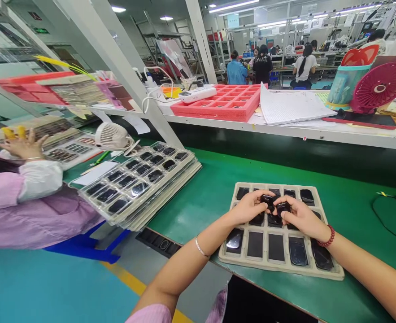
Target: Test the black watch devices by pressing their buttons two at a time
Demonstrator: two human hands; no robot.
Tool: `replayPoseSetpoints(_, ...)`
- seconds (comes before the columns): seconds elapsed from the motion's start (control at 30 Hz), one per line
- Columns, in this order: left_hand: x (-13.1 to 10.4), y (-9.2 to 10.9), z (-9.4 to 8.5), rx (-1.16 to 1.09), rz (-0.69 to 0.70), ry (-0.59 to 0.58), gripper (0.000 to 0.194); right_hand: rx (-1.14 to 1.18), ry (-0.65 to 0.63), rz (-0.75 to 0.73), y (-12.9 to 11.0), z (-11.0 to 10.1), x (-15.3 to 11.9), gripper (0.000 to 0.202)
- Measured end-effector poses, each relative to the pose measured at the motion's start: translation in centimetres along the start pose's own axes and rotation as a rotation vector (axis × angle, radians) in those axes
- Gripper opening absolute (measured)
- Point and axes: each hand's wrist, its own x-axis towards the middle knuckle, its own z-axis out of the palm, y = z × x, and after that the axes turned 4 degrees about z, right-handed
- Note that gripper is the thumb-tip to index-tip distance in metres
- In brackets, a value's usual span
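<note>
At the centre right of the frame, a black piece (267, 200) is pinched between the thumb and fingers of the left hand (254, 207). A second black piece (283, 207) is pinched in the same way by the right hand (300, 216). Both pieces are held close together, just above the cream tray (222, 257), which is laid on the green tabletop (214, 168). Dark, rounded rectangular pieces are seated in many of its compartments; in the nearest row, glossy ones are seen at both sides and two matte dark rectangles between them. Whether the held pieces are touching cannot be told.

At the centre left, a stack of trays (171, 186) is placed, its top tray filled with black pieces. Beside it, near the shelf post, a white fan (112, 136) is set. A co-worker's hand (24, 146), its fingers spread and two covered in yellow, is held over other trays at the left edge. On the white shelf (224, 127) across the top, a red foam tray (214, 115), papers (285, 107) and a magenta fan (380, 89) are arranged. A black cable (381, 220) is seen at the right edge.
</note>
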Motion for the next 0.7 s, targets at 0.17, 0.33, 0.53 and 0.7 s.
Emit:
replayPoseSetpoints(0.17,-0.03,-0.15,-0.05,0.01,0.023,0.003,0.038,-0.002,-0.002,-0.008,0.04,0.04,0.03,0.028)
replayPoseSetpoints(0.33,-0.07,-0.15,-0.07,0.006,0.004,-0.006,0.04,0.011,0.004,-0.004,0.02,0.04,0.04,0.027)
replayPoseSetpoints(0.53,-0.07,-0.02,-0.07,0.026,0.015,0.005,0.038,0.007,-0.004,-0.002,-0.16,0.09,-0.01,0.027)
replayPoseSetpoints(0.7,-0.08,-0.06,-0.05,0.01,0.015,-0.006,0.039,-0.001,0.003,0.003,-0.15,0.06,0.0,0.027)
